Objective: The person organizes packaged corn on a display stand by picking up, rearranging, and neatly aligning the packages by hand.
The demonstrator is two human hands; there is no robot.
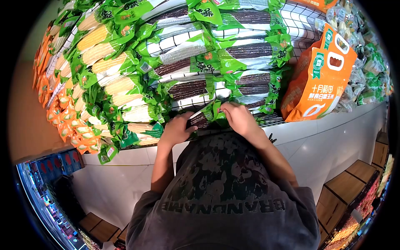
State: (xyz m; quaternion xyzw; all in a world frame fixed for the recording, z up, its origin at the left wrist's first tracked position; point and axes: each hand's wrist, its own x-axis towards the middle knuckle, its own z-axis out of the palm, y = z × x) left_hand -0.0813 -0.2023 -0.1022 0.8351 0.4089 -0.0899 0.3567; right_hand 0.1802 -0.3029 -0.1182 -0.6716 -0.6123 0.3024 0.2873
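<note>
A pack of dark purple corn [199,120] in clear and green plastic is held at the front edge of the display, close to my body. My left hand [176,130] is closed around its left end. At the other end, the fingers of my right hand [239,118] pinch the green wrapper, with the fingertips partly hidden. Just beyond lie more packs of dark corn [188,89], stacked in rows. Pale corn packs [129,98] lie to the left of my left hand.
An orange carry bag [318,79] with white handles stands at the right. Yellow corn packs [92,37] and small orange packets [66,121] fill the left side. Clear bags [352,79] are piled at the far right. Light floor tiles [112,187] surround my body.
</note>
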